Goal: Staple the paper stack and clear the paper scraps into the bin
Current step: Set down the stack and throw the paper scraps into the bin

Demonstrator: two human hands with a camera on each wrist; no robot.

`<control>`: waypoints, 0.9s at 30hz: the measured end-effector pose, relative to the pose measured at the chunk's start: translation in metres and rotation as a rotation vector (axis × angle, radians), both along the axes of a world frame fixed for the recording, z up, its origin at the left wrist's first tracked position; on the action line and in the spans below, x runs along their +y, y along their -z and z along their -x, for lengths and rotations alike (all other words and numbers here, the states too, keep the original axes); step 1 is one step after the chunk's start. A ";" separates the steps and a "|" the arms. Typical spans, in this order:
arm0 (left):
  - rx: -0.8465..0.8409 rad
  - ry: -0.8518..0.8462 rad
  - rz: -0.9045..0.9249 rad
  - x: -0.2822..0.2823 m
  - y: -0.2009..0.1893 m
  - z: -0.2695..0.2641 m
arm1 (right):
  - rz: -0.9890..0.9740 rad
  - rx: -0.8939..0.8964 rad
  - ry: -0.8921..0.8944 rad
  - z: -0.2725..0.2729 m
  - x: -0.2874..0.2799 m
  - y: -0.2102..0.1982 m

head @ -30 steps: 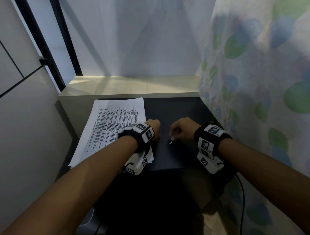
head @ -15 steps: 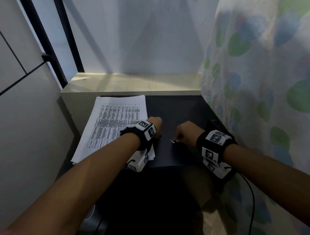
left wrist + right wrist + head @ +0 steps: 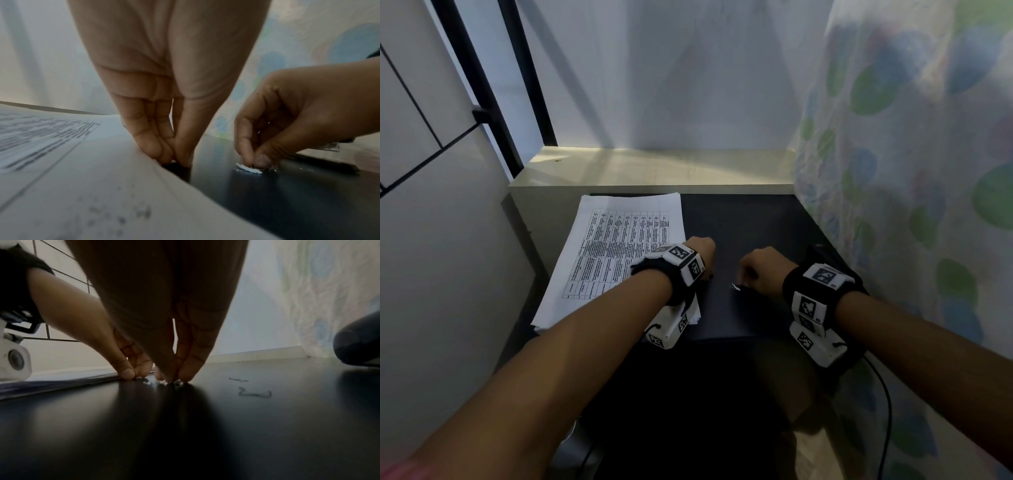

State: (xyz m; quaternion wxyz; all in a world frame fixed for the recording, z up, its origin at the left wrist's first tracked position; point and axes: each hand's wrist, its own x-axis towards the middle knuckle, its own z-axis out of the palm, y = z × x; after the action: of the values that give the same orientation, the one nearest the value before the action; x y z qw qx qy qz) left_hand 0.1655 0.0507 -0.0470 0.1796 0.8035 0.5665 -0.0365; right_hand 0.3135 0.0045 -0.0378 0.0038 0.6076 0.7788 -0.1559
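A printed paper stack [image 3: 616, 253] lies on the left of the black table [image 3: 750, 226]. My left hand [image 3: 176, 157] is at the stack's right edge, fingertips and thumb pinched together on that edge. To its right, my right hand [image 3: 255, 162] pinches a small white paper scrap [image 3: 248, 169] against the table. More tiny scraps [image 3: 162, 382] lie under its fingertips [image 3: 185, 376]. From above, both hands look curled, the right hand [image 3: 744, 279] beside the scrap [image 3: 736, 287]. No bin is in view.
A dark stapler [image 3: 357, 344] sits at the table's right edge, behind my right wrist [image 3: 822, 253]. Two bent staples [image 3: 255, 394] lie on the table near it. A patterned curtain [image 3: 911, 171] hangs along the right; a pale ledge [image 3: 654, 168] runs behind.
My right hand has slid slightly to the right along the table with the scrap at its fingertips. My left hand has stayed at the stack's edge.
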 end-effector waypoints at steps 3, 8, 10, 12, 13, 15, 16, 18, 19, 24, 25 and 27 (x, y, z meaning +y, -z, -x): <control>0.002 -0.001 -0.005 -0.003 -0.002 0.000 | 0.078 0.018 0.004 0.000 0.002 0.004; -0.006 0.000 0.045 -0.008 -0.005 -0.006 | 0.019 0.211 0.122 -0.015 0.015 -0.002; -0.030 0.000 0.061 -0.010 -0.005 -0.009 | -0.021 0.280 0.158 -0.022 0.018 -0.008; -0.049 0.001 0.069 -0.010 -0.005 -0.016 | -0.042 0.311 0.188 -0.029 0.019 -0.013; -0.054 0.005 0.073 -0.011 -0.006 -0.020 | -0.045 0.318 0.198 -0.032 0.019 -0.014; -0.048 0.014 0.079 -0.012 -0.007 -0.028 | -0.047 0.327 0.214 -0.038 0.018 -0.014; -0.042 0.016 0.078 -0.012 -0.007 -0.032 | -0.048 0.333 0.222 -0.041 0.017 -0.012; -0.040 0.022 0.066 -0.011 -0.007 -0.039 | -0.052 0.347 0.239 -0.046 0.016 -0.008; -0.044 0.019 0.061 -0.011 -0.007 -0.043 | -0.052 0.354 0.245 -0.048 0.016 -0.006; -0.078 0.040 0.075 -0.009 -0.006 -0.058 | -0.048 0.361 0.260 -0.053 0.016 -0.003; -0.095 0.036 0.066 -0.009 -0.007 -0.059 | -0.055 0.363 0.260 -0.054 0.016 -0.003; -0.106 0.009 0.024 -0.005 -0.011 -0.057 | -0.067 0.371 0.264 -0.055 0.017 -0.002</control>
State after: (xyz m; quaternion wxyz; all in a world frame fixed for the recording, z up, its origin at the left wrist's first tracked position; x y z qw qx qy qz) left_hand 0.2224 0.0452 -0.0361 0.2190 0.8045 0.5521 -0.0014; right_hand 0.3690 0.0219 -0.0356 -0.1799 0.6651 0.6845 -0.2381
